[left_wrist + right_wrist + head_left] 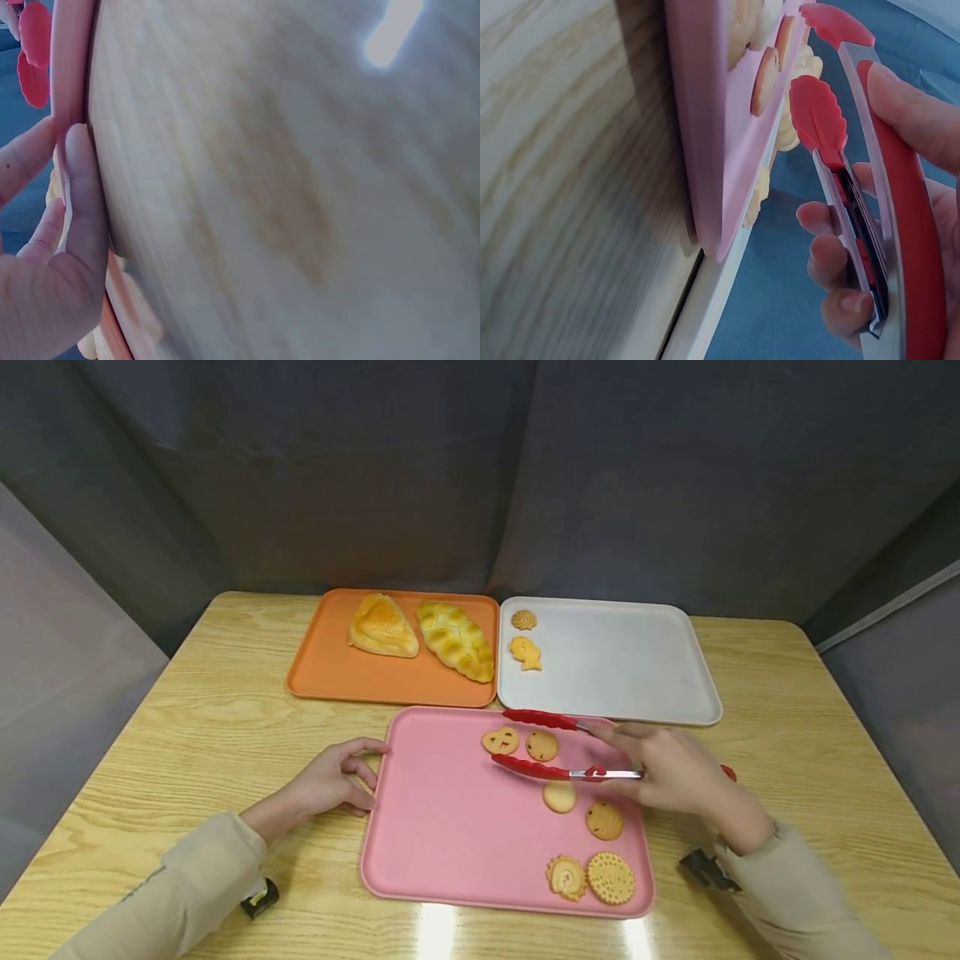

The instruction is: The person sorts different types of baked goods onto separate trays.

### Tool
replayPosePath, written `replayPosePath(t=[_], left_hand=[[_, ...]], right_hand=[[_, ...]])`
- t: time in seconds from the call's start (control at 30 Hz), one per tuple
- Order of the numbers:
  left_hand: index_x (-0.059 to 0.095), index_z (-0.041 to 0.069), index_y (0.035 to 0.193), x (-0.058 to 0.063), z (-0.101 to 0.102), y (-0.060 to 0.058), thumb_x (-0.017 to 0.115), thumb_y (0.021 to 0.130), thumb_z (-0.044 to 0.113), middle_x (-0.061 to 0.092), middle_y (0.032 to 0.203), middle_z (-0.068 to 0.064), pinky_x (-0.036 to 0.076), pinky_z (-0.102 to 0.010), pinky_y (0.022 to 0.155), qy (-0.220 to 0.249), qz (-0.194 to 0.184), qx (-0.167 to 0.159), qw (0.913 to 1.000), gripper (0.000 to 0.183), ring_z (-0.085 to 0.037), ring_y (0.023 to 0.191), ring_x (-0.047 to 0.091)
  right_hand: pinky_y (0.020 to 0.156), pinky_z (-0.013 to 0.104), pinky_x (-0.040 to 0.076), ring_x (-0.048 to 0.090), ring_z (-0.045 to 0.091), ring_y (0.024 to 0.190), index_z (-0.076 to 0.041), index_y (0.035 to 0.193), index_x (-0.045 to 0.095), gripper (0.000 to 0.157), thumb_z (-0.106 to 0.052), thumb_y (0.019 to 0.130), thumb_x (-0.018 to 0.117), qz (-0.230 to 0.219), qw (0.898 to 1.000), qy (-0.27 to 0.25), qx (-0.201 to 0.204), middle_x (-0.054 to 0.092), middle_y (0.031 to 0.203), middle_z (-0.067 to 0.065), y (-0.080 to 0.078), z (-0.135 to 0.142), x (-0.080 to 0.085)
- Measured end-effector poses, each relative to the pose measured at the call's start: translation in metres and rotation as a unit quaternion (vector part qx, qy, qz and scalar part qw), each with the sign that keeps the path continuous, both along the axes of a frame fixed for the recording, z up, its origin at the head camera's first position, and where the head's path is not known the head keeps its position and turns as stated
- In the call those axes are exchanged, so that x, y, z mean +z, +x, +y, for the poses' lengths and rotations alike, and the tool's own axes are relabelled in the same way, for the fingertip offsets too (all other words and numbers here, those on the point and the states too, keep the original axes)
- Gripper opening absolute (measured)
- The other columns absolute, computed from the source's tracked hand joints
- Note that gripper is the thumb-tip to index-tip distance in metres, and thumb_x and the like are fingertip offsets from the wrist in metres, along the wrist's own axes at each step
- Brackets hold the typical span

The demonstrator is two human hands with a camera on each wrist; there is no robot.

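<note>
My right hand (667, 772) grips metal tongs (911, 225) with red scalloped tips and red handle grips. Their arms are spread over the far part of the pink tray (442, 827). In the head view, a heart-shaped cookie (500, 741) and a round dotted cookie (542, 745) appear between the red tips; nothing is pinched. At the tray's left rim, my left hand (330, 781) holds the edge, thumb along the outer wall in the left wrist view. A plain round cookie (559, 797), a chip cookie (604, 820), a swirl-centred cookie (566, 877) and a dimpled round cookie (611, 877) lie on the tray's right part.
Behind the pink tray, an orange tray (330, 672) bears a triangular pastry (382, 625) and a braided bread (456, 642). Beside it, a white tray (622, 660) holds a swirled cookie (524, 619) and a fish-shaped cookie (526, 653). Dark curtains (360, 477) rise behind the table.
</note>
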State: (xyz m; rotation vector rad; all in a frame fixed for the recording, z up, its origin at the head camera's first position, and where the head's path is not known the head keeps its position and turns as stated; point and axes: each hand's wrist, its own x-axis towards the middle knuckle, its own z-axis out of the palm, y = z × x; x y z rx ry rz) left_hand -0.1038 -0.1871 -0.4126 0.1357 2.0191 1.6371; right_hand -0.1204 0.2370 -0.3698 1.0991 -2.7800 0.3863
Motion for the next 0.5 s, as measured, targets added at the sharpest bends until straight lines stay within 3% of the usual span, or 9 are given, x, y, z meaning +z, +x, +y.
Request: replayPosePath(t=[0.33, 0.5], left_hand=[[0.039, -0.006, 0.131, 0.0017, 0.0002, 0.0001, 0.064, 0.067, -0.018, 0.056, 0.078, -0.013, 0.055, -0.035, 0.055, -0.004, 0.000, -0.002, 1.0000, 0.070, -0.019, 0.060, 0.060], [0.039, -0.006, 0.131, 0.0007, -0.0003, -0.0003, 0.064, 0.067, -0.018, 0.056, 0.078, -0.013, 0.056, -0.036, 0.055, -0.003, 0.001, -0.004, 1.0000, 0.070, -0.019, 0.059, 0.060]], right_hand=[[0.047, 0.018, 0.039, 0.046, 0.003, 0.057, -0.012, 0.122, 0.060, 0.065, -0.045, 0.068, 0.075, -0.017, 1.000, 0.024, -0.007, 0.064, 0.095, 0.004, -0.0005, -0.0068, -0.0039], [0.045, 0.017, 0.036, 0.043, 0.002, 0.054, -0.012, 0.120, 0.061, 0.064, -0.044, 0.067, 0.076, -0.016, 1.000, 0.019, -0.001, 0.063, 0.091, 0.003, -0.0006, -0.0084, -0.0048]])
